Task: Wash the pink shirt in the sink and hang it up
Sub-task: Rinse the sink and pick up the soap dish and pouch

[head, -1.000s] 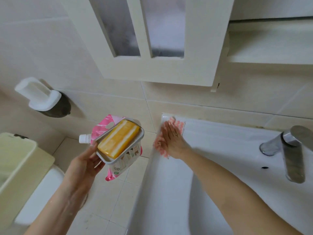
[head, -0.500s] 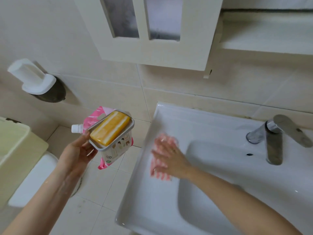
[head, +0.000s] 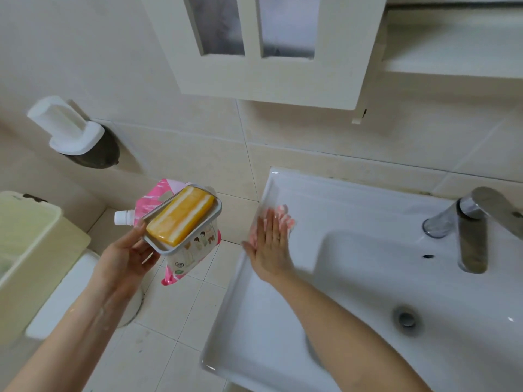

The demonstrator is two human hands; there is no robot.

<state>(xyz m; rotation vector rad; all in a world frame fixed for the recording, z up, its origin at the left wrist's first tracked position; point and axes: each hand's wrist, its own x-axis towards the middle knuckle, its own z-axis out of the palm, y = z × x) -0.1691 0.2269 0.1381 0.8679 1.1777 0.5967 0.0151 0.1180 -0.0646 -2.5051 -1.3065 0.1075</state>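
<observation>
My left hand (head: pixel 127 256) holds a grey soap dish (head: pixel 189 241) with a yellow soap bar (head: pixel 181 219) in it, together with a pink and white pouch (head: pixel 181 264) that has a white cap, out over the floor to the left of the sink. My right hand (head: pixel 270 244) lies flat, fingers straight, pressing a pink and white cloth (head: pixel 284 217) onto the left rim of the white sink (head: pixel 353 278). Only the cloth's edges show past my fingers. The basin holds no shirt.
A chrome faucet (head: pixel 472 236) stands at the sink's right back. The drain (head: pixel 406 319) sits in the basin. A white wall cabinet (head: pixel 254 60) hangs above. A wall holder (head: pixel 68 131) and a pale yellow bin (head: pixel 31 247) are at the left.
My right hand slid the cloth along the sink's left rim, from the back corner toward me and back a little. The view dropped, showing the basin and drain. My left hand kept its hold.
</observation>
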